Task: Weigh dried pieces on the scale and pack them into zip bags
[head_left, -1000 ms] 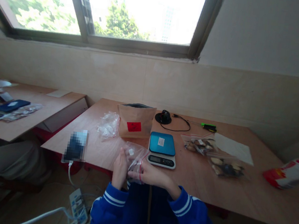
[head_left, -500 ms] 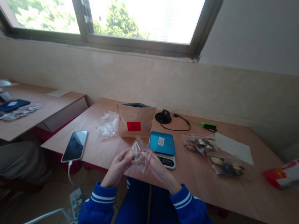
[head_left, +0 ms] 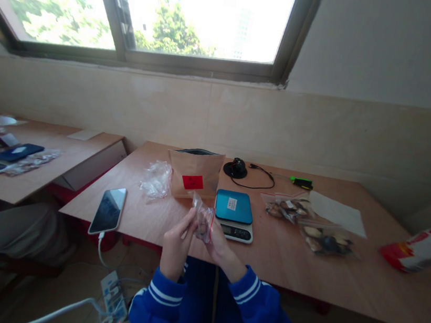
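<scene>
Between my two hands is a small clear zip bag (head_left: 204, 220) with a red seal strip and some small pale contents that I cannot make out. My left hand (head_left: 179, 239) pinches its left side, the fingers closed. On the other side my right hand (head_left: 221, 244) grips the bag near the red strip, its fingers partly hidden behind the plastic. Just behind the hands stands a brown paper pouch (head_left: 199, 167) with a red label, its top open. A kitchen scale (head_left: 235, 209) with a blue platform sits close to my right hand.
Clear plastic bags (head_left: 156, 179) lie left of the pouch, and a phone (head_left: 109, 211) on its cable rests at the table's left edge. Rightward are bags of stones (head_left: 328, 240), a white sheet (head_left: 338, 212), a screwdriver (head_left: 302, 183) and a red-white packet (head_left: 418, 249). A person sits at left.
My hands have drawn closer together around the zip bag, which is now more upright and bunched. My left wrist has swung rightward. A person's hand has appeared at the far left table.
</scene>
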{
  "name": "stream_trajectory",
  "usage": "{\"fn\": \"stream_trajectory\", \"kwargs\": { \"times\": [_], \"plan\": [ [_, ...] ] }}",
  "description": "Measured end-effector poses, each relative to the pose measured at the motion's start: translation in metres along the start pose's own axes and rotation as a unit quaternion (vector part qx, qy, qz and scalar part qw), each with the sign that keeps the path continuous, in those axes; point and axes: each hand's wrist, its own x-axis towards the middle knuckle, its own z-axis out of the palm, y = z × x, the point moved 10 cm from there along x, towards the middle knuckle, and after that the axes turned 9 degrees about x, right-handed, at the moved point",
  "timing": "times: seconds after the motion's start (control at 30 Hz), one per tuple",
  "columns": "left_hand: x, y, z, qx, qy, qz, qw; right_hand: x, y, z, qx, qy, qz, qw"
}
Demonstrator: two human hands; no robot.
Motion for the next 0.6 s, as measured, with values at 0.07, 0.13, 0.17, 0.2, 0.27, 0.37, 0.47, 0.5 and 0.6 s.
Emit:
{"fn": "stream_trajectory", "kwargs": {
  "times": [0.07, 0.13, 0.17, 0.2, 0.27, 0.37, 0.47, 0.5, 0.6],
  "plan": [
    [-0.002, 0.001, 0.004, -0.026, -0.006, 0.000, 1.000, 0.003, 0.000, -0.010, 0.034, 0.051, -0.021, 0.998],
    [-0.003, -0.004, 0.007, -0.051, -0.004, -0.016, 0.999, 0.005, 0.001, -0.013, 0.051, 0.064, -0.034, 0.996],
    [-0.003, -0.008, 0.007, -0.070, 0.000, -0.030, 0.997, 0.006, 0.001, -0.012, 0.050, 0.058, -0.038, 0.996],
    [-0.003, -0.013, 0.007, -0.091, 0.003, -0.047, 0.995, 0.007, 0.001, -0.011, 0.048, 0.052, -0.040, 0.997],
    [-0.003, -0.021, 0.007, -0.133, 0.008, -0.075, 0.988, 0.007, 0.002, -0.011, 0.048, 0.045, -0.041, 0.997],
    [-0.002, -0.024, 0.004, -0.151, 0.022, -0.088, 0.984, 0.004, 0.005, -0.014, 0.044, 0.053, -0.038, 0.997],
    [-0.003, -0.021, -0.006, -0.107, 0.065, -0.066, 0.990, 0.001, 0.008, -0.014, 0.050, 0.060, -0.036, 0.996],
    [-0.004, -0.019, -0.010, -0.076, 0.082, -0.052, 0.992, 0.000, 0.009, -0.012, 0.055, 0.055, -0.036, 0.996],
    [-0.006, -0.007, -0.017, 0.029, 0.117, 0.001, 0.993, -0.002, 0.009, -0.001, 0.083, 0.032, -0.035, 0.995]
  ]
}}
